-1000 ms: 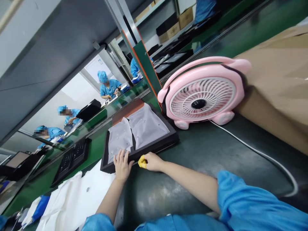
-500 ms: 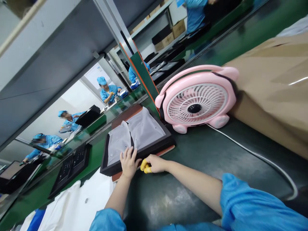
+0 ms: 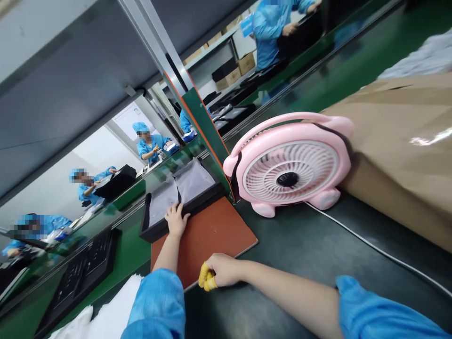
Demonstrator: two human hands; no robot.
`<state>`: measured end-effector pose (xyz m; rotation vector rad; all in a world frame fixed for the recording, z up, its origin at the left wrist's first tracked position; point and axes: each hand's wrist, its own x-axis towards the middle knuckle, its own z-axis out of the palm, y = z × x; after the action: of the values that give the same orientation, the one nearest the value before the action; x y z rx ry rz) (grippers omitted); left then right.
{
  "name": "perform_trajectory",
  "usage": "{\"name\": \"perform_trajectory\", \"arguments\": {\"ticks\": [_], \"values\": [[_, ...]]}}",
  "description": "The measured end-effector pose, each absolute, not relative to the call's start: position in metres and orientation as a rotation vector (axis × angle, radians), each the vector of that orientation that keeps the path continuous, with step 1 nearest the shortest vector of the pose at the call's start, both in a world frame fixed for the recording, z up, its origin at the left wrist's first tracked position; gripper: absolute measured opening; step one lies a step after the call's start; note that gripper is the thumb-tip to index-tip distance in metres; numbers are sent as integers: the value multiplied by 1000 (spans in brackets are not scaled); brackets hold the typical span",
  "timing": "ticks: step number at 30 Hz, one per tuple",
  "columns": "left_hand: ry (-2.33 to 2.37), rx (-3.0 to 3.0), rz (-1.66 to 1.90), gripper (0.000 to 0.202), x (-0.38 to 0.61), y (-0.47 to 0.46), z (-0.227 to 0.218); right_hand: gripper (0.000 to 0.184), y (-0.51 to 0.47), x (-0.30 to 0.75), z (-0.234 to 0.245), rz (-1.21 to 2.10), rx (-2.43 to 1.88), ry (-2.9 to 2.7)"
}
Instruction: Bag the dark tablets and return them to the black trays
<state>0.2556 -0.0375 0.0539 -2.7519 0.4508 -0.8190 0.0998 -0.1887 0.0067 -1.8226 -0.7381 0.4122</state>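
Note:
My left hand rests with spread fingers on the near wall of a shallow black box. Thin white wrapping sheet lines the box, with a dark gap between its two halves. Under the box's near side, a reddish-brown board lies on the dark green table. My right hand hovers by the board's near edge, its fingers curled in. Yellow finger covers sit on its fingertips, and nothing shows between them.
A pink fan stands to the right, its white cable trailing over the table. Behind it is brown wrapping. A post rises behind the board. Black trays and white sheets lie left. Several co-workers work beyond.
The black box has slid away from me across the board, baring much of the board's surface. My left hand moved along with it. My right hand stays near the board's front edge, fingers still curled.

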Motion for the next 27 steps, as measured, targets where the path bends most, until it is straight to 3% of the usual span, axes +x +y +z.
{"name": "perform_trajectory", "arguments": {"ticks": [12,15,19,24,27], "values": [[383,-2843,-863,41,357,-67,59,29,-184,102,0,428,-1745,-719],[382,-2893,-798,50,353,-71,62,30,-183,104,-5,451,-1657,-733],[410,-2981,-655,67,302,-56,62,30,-180,106,-10,459,-1606,-700],[392,-3156,-132,65,171,29,55,22,-176,105,-14,422,-1514,-716],[174,-3217,-156,63,89,94,45,20,-173,107,-18,417,-1509,-732]]}}
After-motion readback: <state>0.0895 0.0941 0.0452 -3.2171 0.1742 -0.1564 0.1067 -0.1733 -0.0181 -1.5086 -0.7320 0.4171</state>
